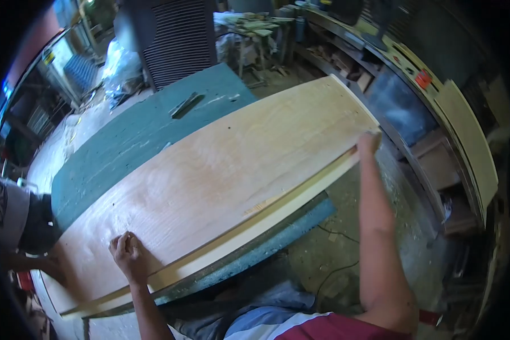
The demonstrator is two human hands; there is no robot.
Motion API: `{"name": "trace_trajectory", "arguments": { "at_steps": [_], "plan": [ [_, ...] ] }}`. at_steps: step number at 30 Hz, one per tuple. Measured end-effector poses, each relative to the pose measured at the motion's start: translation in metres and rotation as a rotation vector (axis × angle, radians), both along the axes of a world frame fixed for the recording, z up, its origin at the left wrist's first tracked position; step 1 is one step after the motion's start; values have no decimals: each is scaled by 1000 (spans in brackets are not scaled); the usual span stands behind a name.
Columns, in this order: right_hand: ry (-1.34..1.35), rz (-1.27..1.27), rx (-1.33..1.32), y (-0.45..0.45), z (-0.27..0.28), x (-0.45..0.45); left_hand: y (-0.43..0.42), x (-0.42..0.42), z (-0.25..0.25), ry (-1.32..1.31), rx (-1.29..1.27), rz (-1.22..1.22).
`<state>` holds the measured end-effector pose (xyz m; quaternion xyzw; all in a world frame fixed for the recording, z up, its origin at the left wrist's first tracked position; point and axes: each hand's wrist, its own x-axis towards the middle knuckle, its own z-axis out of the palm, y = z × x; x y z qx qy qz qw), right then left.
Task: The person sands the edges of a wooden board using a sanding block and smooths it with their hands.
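Observation:
A long pale plywood panel (209, 175) lies across a green worktable, with a lighter board edge (226, 235) showing beneath it along my side. My right hand (369, 144), arm stretched out, is closed around the panel's far right corner. Nearer to me, my left hand (129, 256) rests on the panel's top close to the front edge, its fingers curled together. Whether those fingers hold something small cannot be made out. At the panel's left end another person's hand (52, 268) touches the surface.
The green worktable (105, 164) carries a dark flat tool or strip (187, 106) behind the panel. A bench (374, 54) with an orange object (423, 79) runs along the right. A cable (337, 272) trails over the floor. Scrap wood (255, 25) is piled at the back.

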<state>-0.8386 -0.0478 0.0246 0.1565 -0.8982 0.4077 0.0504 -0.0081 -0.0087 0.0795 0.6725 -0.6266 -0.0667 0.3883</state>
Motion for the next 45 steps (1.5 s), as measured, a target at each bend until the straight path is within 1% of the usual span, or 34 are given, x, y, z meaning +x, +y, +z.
{"name": "trace_trajectory", "arguments": {
  "at_steps": [1,4,7,9,12,15,17,19,20,21,22,23,25,28,31,32,34,35,36,38,39,40,42,43,45],
  "plan": [
    [14,21,9,-2,3,-17,0,-2,0,-41,-1,-13],
    [23,42,60,-4,7,-52,-1,-5,3,-36,30,4],
    [27,9,32,-1,3,-28,-1,-6,-2,-37,-8,4],
    [7,-19,7,2,11,19,-4,-4,-2,-29,-38,6],
    [-45,-16,-7,11,26,124,-3,-4,-4,-65,-35,-12],
    [-126,102,24,35,45,256,-5,-1,-7,-95,-41,-20],
    [-116,190,58,53,51,339,-5,1,-9,-107,-26,-8],
    [1,245,82,63,42,406,-5,3,-11,-114,-35,-21],
    [-10,229,74,70,40,430,-4,4,-10,-114,-33,-20],
    [11,285,74,77,39,450,-3,3,-8,-80,-43,-34],
    [36,340,75,80,39,457,-1,2,-7,-85,-48,-49],
    [33,326,70,79,41,456,-1,2,-6,-77,-40,-42],
    [1,282,148,72,47,443,-2,3,-9,-57,-43,-30],
    [-3,207,166,58,51,394,-1,3,-5,-66,-41,-45],
    [-22,105,64,47,43,324,-2,-2,-4,-57,-44,-39],
    [-33,82,14,45,29,288,-2,0,-4,-57,-35,-38],
    [-49,90,-74,35,4,207,-2,-1,-4,24,-47,-57],
    [-35,108,-60,36,-7,168,-1,-3,0,-71,-32,-41],
    [-19,132,-51,31,-12,130,-3,3,-8,-92,-44,-53],
    [22,155,-17,20,-32,39,-6,-2,-9,-17,-49,3],
    [39,154,14,13,-41,-4,-6,-4,-9,-63,-97,57],
    [54,158,41,6,-48,-45,-4,-3,-6,-57,-71,44],
    [70,153,116,-3,-53,-105,-1,-7,0,-105,-63,53],
    [70,151,151,-6,-56,-128,1,-9,-3,-97,-75,92],
    [68,163,206,-14,-64,-167,-2,-5,-4,-76,-57,67]
  ]
}}
